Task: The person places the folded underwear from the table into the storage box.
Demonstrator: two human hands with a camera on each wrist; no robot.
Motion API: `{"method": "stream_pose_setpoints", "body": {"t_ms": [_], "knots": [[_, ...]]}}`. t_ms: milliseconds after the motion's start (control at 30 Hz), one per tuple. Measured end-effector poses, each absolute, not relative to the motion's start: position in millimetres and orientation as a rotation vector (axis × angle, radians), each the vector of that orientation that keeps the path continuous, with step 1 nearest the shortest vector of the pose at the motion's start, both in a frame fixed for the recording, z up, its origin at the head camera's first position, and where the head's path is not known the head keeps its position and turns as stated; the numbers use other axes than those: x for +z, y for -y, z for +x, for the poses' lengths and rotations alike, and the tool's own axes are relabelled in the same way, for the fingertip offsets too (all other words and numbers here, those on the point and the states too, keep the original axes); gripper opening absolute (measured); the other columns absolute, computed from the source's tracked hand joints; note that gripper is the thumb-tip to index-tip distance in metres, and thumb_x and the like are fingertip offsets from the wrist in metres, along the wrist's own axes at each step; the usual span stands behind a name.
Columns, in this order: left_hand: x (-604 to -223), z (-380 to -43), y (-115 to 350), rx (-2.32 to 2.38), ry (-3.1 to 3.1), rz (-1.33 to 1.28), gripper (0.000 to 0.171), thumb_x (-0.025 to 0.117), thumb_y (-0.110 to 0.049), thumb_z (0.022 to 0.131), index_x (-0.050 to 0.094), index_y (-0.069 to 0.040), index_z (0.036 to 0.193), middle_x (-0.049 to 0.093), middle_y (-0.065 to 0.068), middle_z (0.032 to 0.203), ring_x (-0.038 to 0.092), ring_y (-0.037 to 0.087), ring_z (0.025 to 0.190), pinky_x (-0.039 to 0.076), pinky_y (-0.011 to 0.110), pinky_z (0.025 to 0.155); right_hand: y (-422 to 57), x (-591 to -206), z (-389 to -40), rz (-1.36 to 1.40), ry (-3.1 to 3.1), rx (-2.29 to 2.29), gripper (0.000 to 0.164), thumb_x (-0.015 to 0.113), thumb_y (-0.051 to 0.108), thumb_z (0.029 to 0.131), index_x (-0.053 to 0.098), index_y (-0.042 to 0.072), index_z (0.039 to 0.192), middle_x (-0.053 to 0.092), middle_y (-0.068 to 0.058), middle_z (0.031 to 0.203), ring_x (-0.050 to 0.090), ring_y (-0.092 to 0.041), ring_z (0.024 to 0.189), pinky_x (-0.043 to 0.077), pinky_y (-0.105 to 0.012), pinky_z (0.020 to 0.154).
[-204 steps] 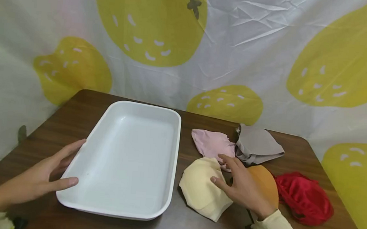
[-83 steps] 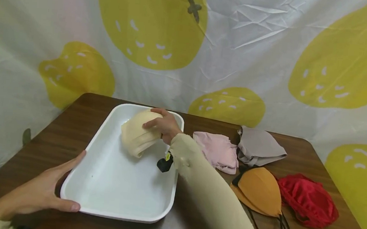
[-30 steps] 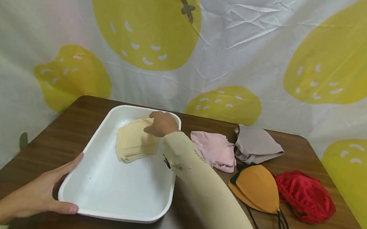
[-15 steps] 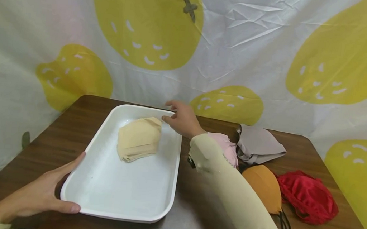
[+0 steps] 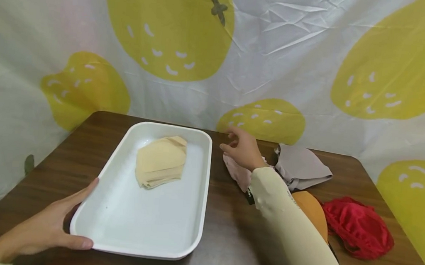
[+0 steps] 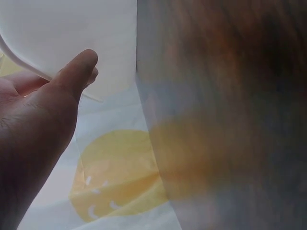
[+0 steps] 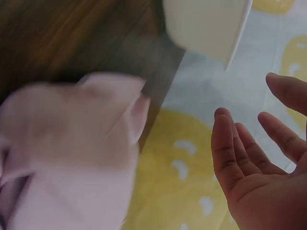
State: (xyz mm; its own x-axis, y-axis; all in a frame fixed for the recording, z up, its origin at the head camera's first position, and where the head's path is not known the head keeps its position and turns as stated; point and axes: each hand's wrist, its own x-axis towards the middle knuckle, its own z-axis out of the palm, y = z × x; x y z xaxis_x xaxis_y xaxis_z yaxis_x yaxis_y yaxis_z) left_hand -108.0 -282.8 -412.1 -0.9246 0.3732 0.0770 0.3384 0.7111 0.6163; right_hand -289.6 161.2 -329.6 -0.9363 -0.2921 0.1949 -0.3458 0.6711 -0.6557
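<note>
Fingers [image 7: 223,148] loose and empty, the right hand [image 5: 246,151] hovers by pink cloth [image 5: 238,176], apparently between pieces; a pinch looks needed next. Left hand [image 5: 48,225] grips white tray [image 5: 141,224].

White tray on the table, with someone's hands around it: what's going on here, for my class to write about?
A person's left hand holds the white tray at its near left corner. A folded cream cloth lies inside. The right hand, holding nothing, hovers by the pink cloth. Grey, orange and red cloth items lie farther right on the table.
</note>
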Motion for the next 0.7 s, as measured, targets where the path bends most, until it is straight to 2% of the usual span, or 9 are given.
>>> {"method": "stream_pose_setpoints", "body": {"t_ms": [67, 100, 200, 333, 400, 467, 567, 633, 700], "knots": [[-413, -108, 283, 1.032, -2.857, 0.608, 0.113, 0.083, -0.033, 0.079, 0.006, -0.031, 0.162, 0.023, 0.021, 0.166, 0.023, 0.004, 0.147, 0.012, -0.007, 0.095, -171, -332, -290, 0.502, 2.821, 1.109, 0.048, 0.07, 0.017, 0.094, 0.056, 0.006, 0.138, 0.06, -0.022, 0.133, 0.066, -0.036, 0.113, 0.055, -0.048, 0.094], [-413, -108, 283, 1.031, -2.854, 0.604, 0.113, 0.083, -0.034, 0.08, 0.006, -0.031, 0.162, 0.023, 0.02, 0.166, 0.025, 0.01, 0.148, 0.012, -0.006, 0.096, -176, -333, -290, 0.485, 2.83, 1.098, 0.048, 0.07, 0.017, 0.094, 0.056, 0.006, 0.138, 0.06, -0.022, 0.133, 0.066, -0.036, 0.114, 0.055, -0.048, 0.094], [-413, -108, 284, 1.023, -2.862, 0.607, 0.113, 0.083, -0.034, 0.08, 0.006, -0.03, 0.162, 0.024, 0.02, 0.166, 0.027, 0.015, 0.148, 0.012, -0.005, 0.097, -190, -336, -292, 0.442, 2.856, 1.045, 0.047, 0.07, 0.018, 0.094, 0.056, 0.007, 0.138, 0.061, -0.022, 0.133, 0.065, -0.036, 0.115, 0.055, -0.049, 0.093], [-414, -107, 284, 1.043, -2.859, 0.613, 0.113, 0.083, -0.033, 0.08, 0.007, -0.03, 0.163, 0.024, 0.021, 0.166, 0.024, 0.003, 0.146, 0.013, -0.005, 0.097, -211, -337, -290, 0.421, 2.875, 0.964, 0.048, 0.07, 0.017, 0.093, 0.056, 0.004, 0.137, 0.062, -0.025, 0.131, 0.065, -0.039, 0.114, 0.054, -0.052, 0.094], [-414, -107, 284, 1.053, -2.85, 0.605, 0.113, 0.083, -0.032, 0.079, 0.006, -0.03, 0.162, 0.023, 0.02, 0.166, 0.026, 0.011, 0.148, 0.015, -0.005, 0.097, -221, -338, -289, 0.421, 2.879, 0.945, 0.048, 0.07, 0.016, 0.093, 0.056, 0.002, 0.137, 0.062, -0.026, 0.131, 0.064, -0.041, 0.114, 0.053, -0.053, 0.094], [-413, -107, 284, 1.06, -2.84, 0.601, 0.114, 0.084, -0.032, 0.079, 0.006, -0.03, 0.162, 0.023, 0.02, 0.167, 0.032, 0.03, 0.148, 0.016, -0.004, 0.097, -230, -340, -288, 0.423, 2.883, 0.938, 0.047, 0.069, 0.015, 0.093, 0.055, 0.001, 0.136, 0.061, -0.028, 0.131, 0.064, -0.043, 0.115, 0.052, -0.054, 0.095], [-413, -108, 283, 1.063, -2.835, 0.602, 0.114, 0.084, -0.032, 0.079, 0.006, -0.03, 0.163, 0.023, 0.02, 0.167, 0.034, 0.04, 0.146, 0.017, -0.003, 0.097, -240, -343, -285, 0.424, 2.895, 0.938, 0.046, 0.068, 0.016, 0.095, 0.054, 0.0, 0.136, 0.061, -0.029, 0.131, 0.063, -0.044, 0.116, 0.052, -0.055, 0.096], [-413, -108, 284, 1.07, -2.838, 0.629, 0.114, 0.084, -0.032, 0.079, 0.006, -0.029, 0.163, 0.023, 0.021, 0.166, 0.029, 0.022, 0.15, 0.016, -0.004, 0.097, -246, -344, -282, 0.419, 2.907, 0.949, 0.046, 0.066, 0.016, 0.096, 0.054, 0.0, 0.137, 0.059, -0.031, 0.132, 0.062, -0.045, 0.117, 0.051, -0.056, 0.096], [-412, -110, 284, 1.051, -2.842, 0.627, 0.114, 0.084, -0.032, 0.079, 0.006, -0.029, 0.163, 0.024, 0.021, 0.166, 0.029, 0.019, 0.15, 0.018, -0.003, 0.098, -251, -346, -279, 0.408, 2.919, 0.963, 0.047, 0.065, 0.016, 0.096, 0.053, -0.001, 0.138, 0.058, -0.032, 0.132, 0.061, -0.045, 0.117, 0.05, -0.057, 0.097]]}}
